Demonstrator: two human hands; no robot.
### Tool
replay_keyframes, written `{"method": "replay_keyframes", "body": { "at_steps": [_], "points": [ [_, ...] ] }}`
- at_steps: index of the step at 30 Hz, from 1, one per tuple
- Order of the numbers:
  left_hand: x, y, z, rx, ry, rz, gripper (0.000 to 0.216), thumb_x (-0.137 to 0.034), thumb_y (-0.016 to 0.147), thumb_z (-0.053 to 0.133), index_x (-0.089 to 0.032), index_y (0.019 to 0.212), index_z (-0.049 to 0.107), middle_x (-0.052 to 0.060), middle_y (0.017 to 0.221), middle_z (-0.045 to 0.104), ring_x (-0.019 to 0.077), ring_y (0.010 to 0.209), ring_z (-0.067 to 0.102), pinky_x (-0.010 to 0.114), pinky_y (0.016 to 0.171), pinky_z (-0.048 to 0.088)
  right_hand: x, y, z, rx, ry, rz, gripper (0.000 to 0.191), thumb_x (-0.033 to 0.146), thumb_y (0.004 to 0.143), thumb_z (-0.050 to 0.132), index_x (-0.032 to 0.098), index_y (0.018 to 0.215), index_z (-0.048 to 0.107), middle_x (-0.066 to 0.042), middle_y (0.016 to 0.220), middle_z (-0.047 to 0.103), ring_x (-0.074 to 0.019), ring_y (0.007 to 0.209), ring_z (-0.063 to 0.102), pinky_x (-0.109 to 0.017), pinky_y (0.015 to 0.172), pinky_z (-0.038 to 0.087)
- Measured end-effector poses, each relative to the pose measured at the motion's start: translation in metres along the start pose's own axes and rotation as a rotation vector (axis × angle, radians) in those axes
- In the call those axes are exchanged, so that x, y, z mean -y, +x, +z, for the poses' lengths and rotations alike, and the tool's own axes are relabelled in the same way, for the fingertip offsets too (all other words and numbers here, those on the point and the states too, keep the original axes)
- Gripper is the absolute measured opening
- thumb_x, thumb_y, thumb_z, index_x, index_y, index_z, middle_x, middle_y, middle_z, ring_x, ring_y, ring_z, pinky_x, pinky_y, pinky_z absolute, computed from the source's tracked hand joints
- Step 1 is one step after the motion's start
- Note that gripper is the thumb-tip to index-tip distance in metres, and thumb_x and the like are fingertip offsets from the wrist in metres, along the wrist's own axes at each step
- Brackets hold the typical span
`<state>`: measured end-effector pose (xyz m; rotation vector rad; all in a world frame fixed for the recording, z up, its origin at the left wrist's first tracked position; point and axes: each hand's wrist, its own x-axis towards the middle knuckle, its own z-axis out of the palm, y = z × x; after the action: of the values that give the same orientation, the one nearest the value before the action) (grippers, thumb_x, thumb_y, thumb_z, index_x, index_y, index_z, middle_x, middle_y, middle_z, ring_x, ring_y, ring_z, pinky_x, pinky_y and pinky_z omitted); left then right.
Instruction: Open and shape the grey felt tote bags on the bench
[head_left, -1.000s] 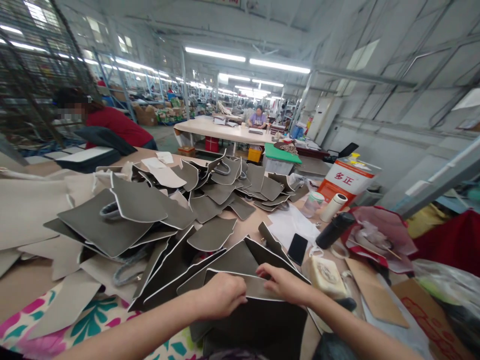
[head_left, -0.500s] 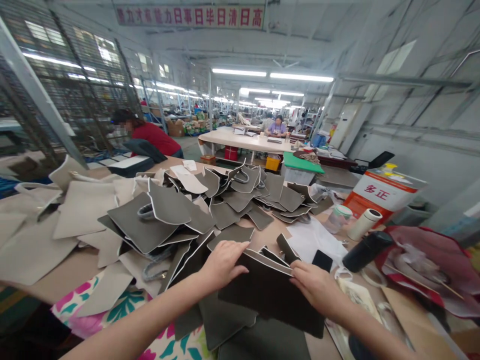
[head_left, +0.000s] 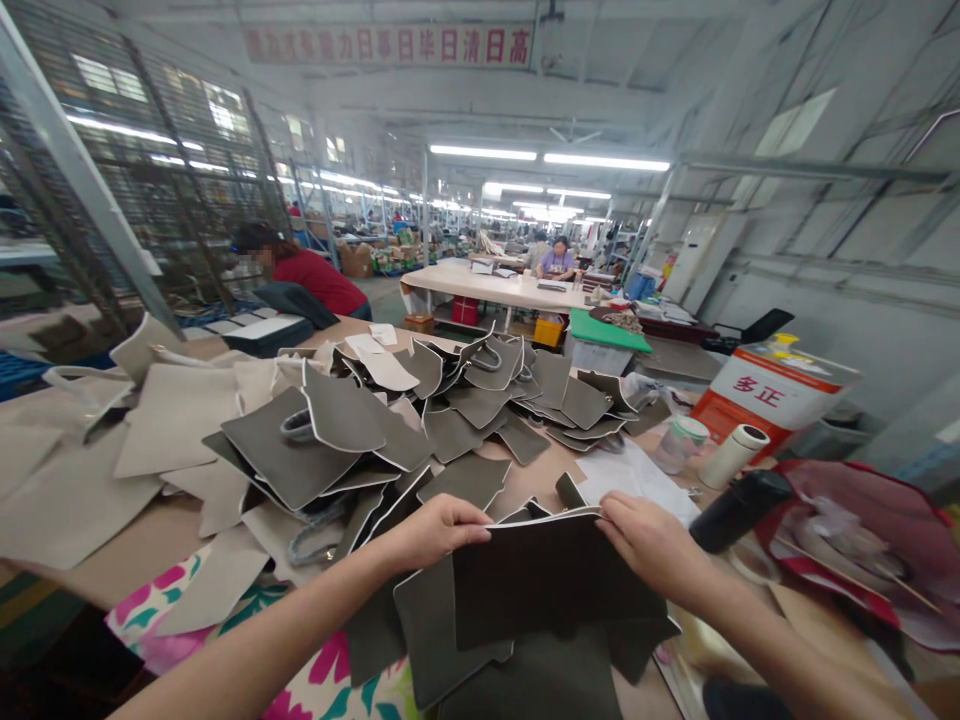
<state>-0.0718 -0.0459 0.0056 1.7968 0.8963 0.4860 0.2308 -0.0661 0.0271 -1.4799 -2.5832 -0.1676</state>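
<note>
Both of my hands grip the top edge of a dark grey-brown leather bag panel [head_left: 547,585] with a pale rim. My left hand [head_left: 442,530] pinches its left end between thumb and fingers. At the right end, my right hand [head_left: 649,540] is closed on the same edge, its fingertips partly hidden behind. The panel hangs upright, facing me. Below it lie more dark panels [head_left: 427,635] on a floral cloth [head_left: 307,680]. Just beyond my left hand a heap of dark bag pieces [head_left: 289,450] spreads over the table, several with looped handles.
Beige bag pieces [head_left: 172,420] cover the table's left side. To the right stand a black bottle [head_left: 739,510], a cream flask [head_left: 733,455], a clear jar [head_left: 681,445] and a red bag [head_left: 847,550]. A person in red [head_left: 319,285] bends at the left; another person [head_left: 556,260] sits farther back.
The bag panel's top edge has levelled and its front now faces me more squarely. My left hand has dropped slightly; my right hand has risen slightly and moved right. The view has shifted a little.
</note>
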Motion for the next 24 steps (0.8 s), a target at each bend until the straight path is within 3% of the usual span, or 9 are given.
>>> {"method": "replay_keyframes", "body": {
  "at_steps": [3,9,18,24],
  "points": [
    [-0.003,0.001,-0.003,0.037,0.058,-0.027,0.028,-0.032,0.076,0.051,-0.014,0.091,0.066,0.000,0.078,0.065,0.0135,0.072,0.054,0.020,0.067,0.039,0.005,0.003,-0.005,-0.059,-0.023,-0.062,0.021,0.023,0.087,0.035,0.019,0.070,0.047,-0.004,0.070,0.052,-0.0163,0.063,0.049,-0.029,0.060,0.033],
    [-0.029,0.015,0.004,0.029,0.473,-0.040,0.024,-0.032,0.078,0.047,-0.015,0.070,0.062,-0.003,0.056,0.050,0.0099,0.054,0.043,0.018,0.050,0.030,0.021,0.013,-0.015,-0.097,-0.114,-0.174,0.024,0.021,0.087,0.036,0.018,0.068,0.049,-0.004,0.068,0.052,-0.0154,0.062,0.046,-0.029,0.061,0.030],
    [-0.052,0.035,0.014,0.048,0.353,0.015,0.028,-0.036,0.077,0.048,-0.013,0.073,0.063,-0.005,0.053,0.038,0.0084,0.051,0.033,0.019,0.047,0.024,0.036,0.019,-0.024,-0.097,-0.068,-0.176,0.020,0.021,0.085,0.039,0.017,0.069,0.051,-0.003,0.070,0.054,-0.0149,0.063,0.046,-0.028,0.060,0.030],
    [-0.058,0.030,0.014,0.077,0.401,0.076,0.028,-0.035,0.079,0.046,-0.015,0.079,0.065,-0.005,0.057,0.046,0.0087,0.054,0.038,0.018,0.049,0.025,0.034,0.015,-0.026,-0.002,0.137,-0.075,0.006,0.022,0.079,0.051,0.018,0.083,0.052,-0.003,0.078,0.058,-0.0170,0.071,0.052,-0.027,0.062,0.036]
  ]
}}
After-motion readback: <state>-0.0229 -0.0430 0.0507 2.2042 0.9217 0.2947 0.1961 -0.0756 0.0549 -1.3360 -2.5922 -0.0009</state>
